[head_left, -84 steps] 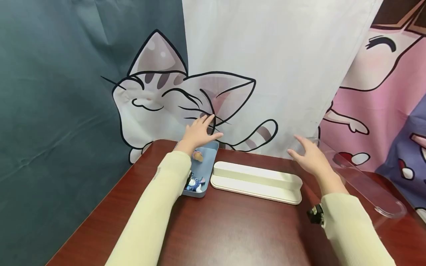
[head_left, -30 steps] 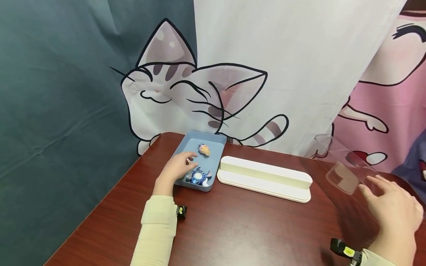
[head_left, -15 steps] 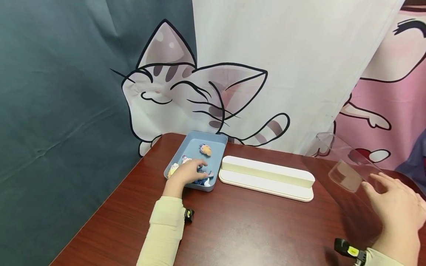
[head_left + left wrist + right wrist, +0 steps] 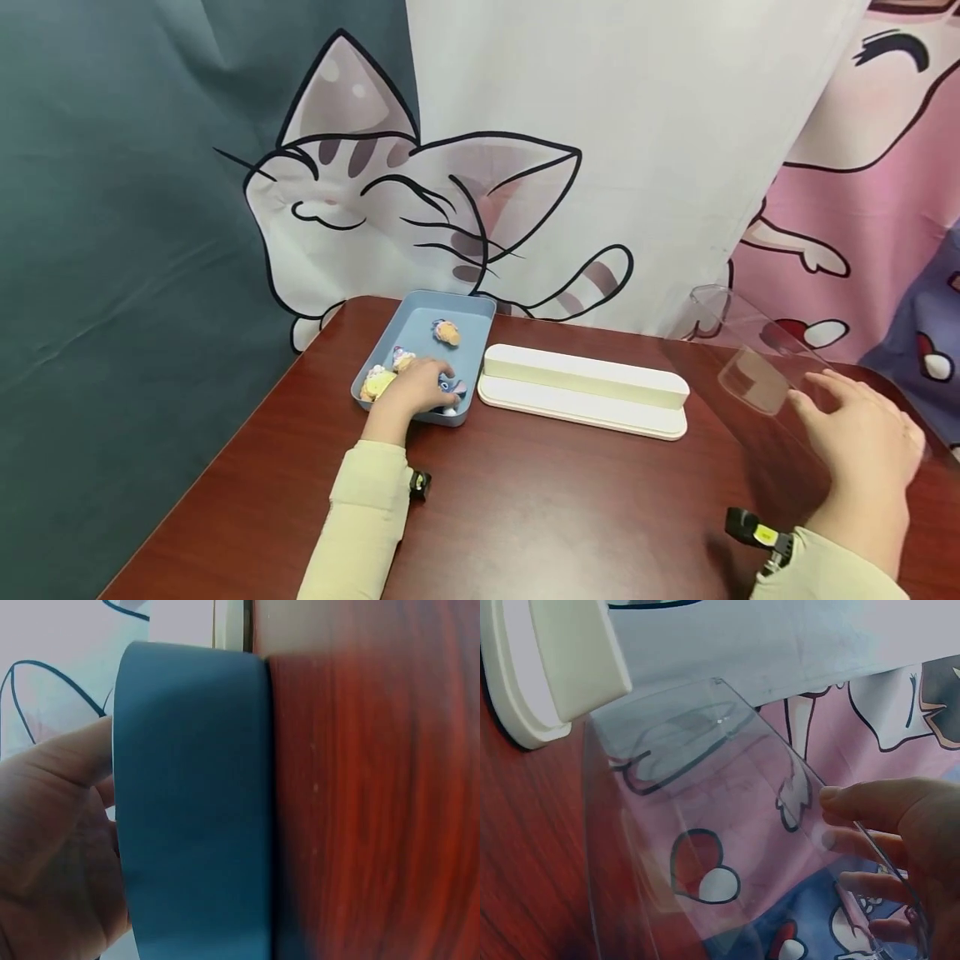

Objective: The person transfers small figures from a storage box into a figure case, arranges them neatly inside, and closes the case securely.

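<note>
In the head view my left hand (image 4: 420,387) reaches into a shallow blue tray (image 4: 474,327), its fingers curled about a blue figurine (image 4: 448,387) near the front wall. The hand covers much of that figurine. A figurine with a tan part (image 4: 447,332) lies farther back; a yellow-and-cream one (image 4: 377,382) and a small whitish one (image 4: 402,358) lie left of the hand. The tray's wall hides my left fingertips in the left wrist view. My right hand (image 4: 907,855) grips the near part of a clear plastic cover (image 4: 697,787), thumb and fingers at its edge.
A long cream stepped stand (image 4: 585,385) sits between the tray and the clear cover on the brown wooden table (image 4: 525,508). Behind the table hangs a printed cloth (image 4: 630,125) with a cat drawing. The table's left edge borders a dark green cloth (image 4: 150,300).
My left hand has come down into the tray, moved right, and closed about the blue figurine. My right hand has come down to the clear cover. The head view has shifted slightly.
</note>
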### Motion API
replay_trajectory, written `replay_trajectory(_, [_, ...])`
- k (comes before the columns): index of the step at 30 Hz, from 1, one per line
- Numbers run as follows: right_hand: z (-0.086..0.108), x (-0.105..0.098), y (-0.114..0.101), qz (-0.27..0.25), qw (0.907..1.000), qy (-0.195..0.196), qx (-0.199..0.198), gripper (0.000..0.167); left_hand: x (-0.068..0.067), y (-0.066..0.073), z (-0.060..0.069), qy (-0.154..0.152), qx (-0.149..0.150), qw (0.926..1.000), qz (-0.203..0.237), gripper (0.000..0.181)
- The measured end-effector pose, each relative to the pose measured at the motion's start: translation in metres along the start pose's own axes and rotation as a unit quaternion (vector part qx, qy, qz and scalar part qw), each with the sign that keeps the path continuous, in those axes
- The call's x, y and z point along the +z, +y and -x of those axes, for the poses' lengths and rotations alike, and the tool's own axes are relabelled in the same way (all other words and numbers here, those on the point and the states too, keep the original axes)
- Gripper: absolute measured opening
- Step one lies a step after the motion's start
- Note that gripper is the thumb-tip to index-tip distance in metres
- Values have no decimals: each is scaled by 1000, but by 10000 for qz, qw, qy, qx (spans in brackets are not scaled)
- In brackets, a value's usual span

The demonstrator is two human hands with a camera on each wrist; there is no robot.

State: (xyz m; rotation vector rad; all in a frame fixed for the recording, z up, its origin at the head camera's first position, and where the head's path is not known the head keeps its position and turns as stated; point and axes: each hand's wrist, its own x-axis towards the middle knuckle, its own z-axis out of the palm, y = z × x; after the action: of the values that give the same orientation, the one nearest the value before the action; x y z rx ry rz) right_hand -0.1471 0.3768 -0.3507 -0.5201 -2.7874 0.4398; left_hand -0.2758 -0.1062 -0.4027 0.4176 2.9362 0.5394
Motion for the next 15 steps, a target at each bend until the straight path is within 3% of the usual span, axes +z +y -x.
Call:
replay_trajectory(3, [-3, 1, -5, -147, 9999, -62, -61, 55, -1, 0, 1, -143, -31, 9998, -154, 33])
replay_trajectory(10, [-6, -5, -7, -480, 9982, -300, 217, 67, 1, 3, -2, -435, -48, 9988, -237, 31])
replay_trajectory(15, [-13, -6, -10, -488, 9979, -435, -21, 77, 4, 3, -3, -516, -113, 9985, -130, 42])
